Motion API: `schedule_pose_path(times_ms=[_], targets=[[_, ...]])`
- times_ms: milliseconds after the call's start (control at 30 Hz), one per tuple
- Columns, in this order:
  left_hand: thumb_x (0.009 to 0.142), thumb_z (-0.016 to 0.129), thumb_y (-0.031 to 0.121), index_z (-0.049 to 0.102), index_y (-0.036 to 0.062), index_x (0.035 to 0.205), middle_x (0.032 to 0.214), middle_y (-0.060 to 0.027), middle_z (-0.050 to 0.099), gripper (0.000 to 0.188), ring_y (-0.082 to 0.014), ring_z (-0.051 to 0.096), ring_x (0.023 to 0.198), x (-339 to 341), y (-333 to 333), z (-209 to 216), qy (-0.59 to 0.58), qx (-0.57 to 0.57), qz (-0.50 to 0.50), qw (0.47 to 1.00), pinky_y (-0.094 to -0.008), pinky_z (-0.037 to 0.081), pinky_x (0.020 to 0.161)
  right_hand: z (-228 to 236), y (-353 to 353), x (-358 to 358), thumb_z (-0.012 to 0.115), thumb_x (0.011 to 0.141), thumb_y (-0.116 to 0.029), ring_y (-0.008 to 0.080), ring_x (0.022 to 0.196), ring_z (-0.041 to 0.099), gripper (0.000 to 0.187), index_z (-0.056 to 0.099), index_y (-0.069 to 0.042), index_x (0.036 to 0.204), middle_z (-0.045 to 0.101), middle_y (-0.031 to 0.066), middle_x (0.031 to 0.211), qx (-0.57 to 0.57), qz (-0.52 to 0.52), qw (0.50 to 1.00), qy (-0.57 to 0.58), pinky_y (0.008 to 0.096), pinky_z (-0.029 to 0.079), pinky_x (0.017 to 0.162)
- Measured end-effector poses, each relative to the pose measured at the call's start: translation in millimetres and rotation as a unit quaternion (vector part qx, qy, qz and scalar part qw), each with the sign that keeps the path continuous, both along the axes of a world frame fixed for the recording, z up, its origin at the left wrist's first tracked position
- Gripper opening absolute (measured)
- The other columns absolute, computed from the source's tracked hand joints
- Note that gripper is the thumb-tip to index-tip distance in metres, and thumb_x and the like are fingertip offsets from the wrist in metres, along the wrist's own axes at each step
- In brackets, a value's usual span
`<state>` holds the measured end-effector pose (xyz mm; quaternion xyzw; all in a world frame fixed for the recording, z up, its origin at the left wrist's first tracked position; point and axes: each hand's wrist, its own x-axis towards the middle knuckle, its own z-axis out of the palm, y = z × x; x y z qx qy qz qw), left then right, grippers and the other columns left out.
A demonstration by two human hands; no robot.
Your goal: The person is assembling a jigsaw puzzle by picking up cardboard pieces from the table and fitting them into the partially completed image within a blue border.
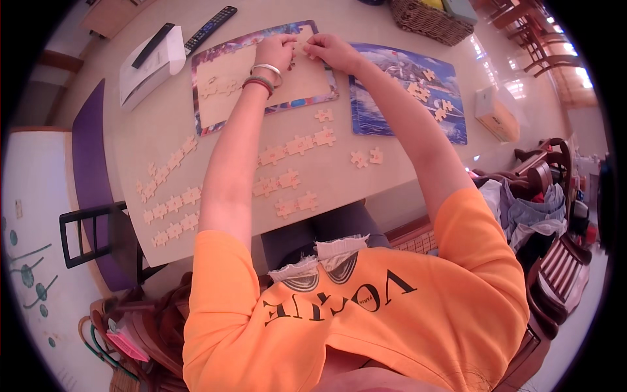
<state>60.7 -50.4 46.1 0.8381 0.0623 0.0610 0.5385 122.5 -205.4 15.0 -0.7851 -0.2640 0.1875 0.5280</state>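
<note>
At the far side of the table both my hands meet over the upper right corner of a puzzle tray point(200, 111) with a colourful border. My left hand point(275, 53), with bangles at its wrist, has its fingers curled closed at a pale wooden puzzle piece point(301, 39). My right hand point(332, 52) pinches the same spot from the right; the fingers partly hide what they hold. Joined puzzle pieces point(219, 87) lie in the left of the tray. Nearer me, linked strips of puzzle pieces point(297, 147) are laid out in rows.
A blue picture board point(372, 117) with loose pieces on it lies at the right. Beyond are a wicker basket point(431, 23) and a small box point(496, 114). At the far left lie a white box point(153, 68) and two remote controls point(210, 30). Wooden chairs point(555, 274) stand around.
</note>
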Motion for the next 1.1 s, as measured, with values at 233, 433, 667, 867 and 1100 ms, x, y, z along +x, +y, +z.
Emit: schedule_pose_path(times_ms=[233, 433, 667, 867, 1100], targets=[[0.081, 0.054, 0.009, 0.064, 0.0025, 0.102, 0.093, -0.0140, 0.063, 0.024, -0.0181, 0.062, 0.069, -8, 9, -5, -0.069, 0.125, -0.002, 0.990, -0.0301, 0.050, 0.064, 5, 3, -4, 0.057, 0.085, -0.026, 0.0127, 0.065, 0.058, 0.027, 0.062, 0.000, 0.083, 0.061, 0.0069, 0.069, -0.031, -0.021, 0.997, -0.074, 0.0274, 0.047, 0.062], [0.078, 0.056, 0.016, 0.061, 0.0084, 0.105, 0.122, -0.0128, 0.051, 0.029, -0.0279, 0.051, 0.107, -44, 17, -30, -0.180, 0.289, -0.040, 0.939, -0.0380, 0.042, 0.090, 8, 5, 1, 0.056, 0.086, -0.026, 0.0163, 0.070, 0.058, 0.022, 0.063, -0.005, 0.090, 0.062, 0.0041, 0.079, -0.055, -0.099, 0.973, -0.200, 0.0284, 0.046, 0.064], [0.084, 0.051, 0.031, 0.050, 0.0150, 0.123, 0.134, -0.0079, 0.041, 0.042, -0.0271, 0.031, 0.127, -64, 7, -46, -0.124, 0.426, -0.050, 0.895, -0.0490, 0.022, 0.103, 5, 12, 7, 0.048, 0.087, -0.025, 0.0278, 0.084, 0.060, 0.024, 0.064, -0.009, 0.096, 0.055, 0.0095, 0.098, -0.331, -0.010, 0.804, -0.493, 0.0375, 0.049, 0.076], [0.085, 0.050, 0.031, 0.051, 0.0152, 0.122, 0.132, -0.0075, 0.042, 0.040, -0.0261, 0.033, 0.126, -71, 11, -41, -0.127, 0.428, -0.037, 0.894, -0.0470, 0.025, 0.102, 15, 20, -8, 0.050, 0.087, -0.031, 0.0278, 0.099, 0.055, 0.031, 0.062, -0.006, 0.100, 0.053, 0.0119, 0.107, -0.315, 0.004, 0.847, -0.429, 0.0379, 0.047, 0.083], [0.081, 0.052, 0.021, 0.052, 0.0081, 0.118, 0.124, -0.0124, 0.048, 0.040, -0.0286, 0.040, 0.119, -68, 10, -40, -0.164, 0.380, -0.038, 0.909, -0.0441, 0.029, 0.101, 11, 12, 3, 0.053, 0.085, -0.030, 0.0274, 0.101, 0.055, 0.029, 0.063, -0.008, 0.102, 0.054, 0.0087, 0.107, -0.278, -0.070, 0.894, -0.346, 0.0388, 0.047, 0.083]])
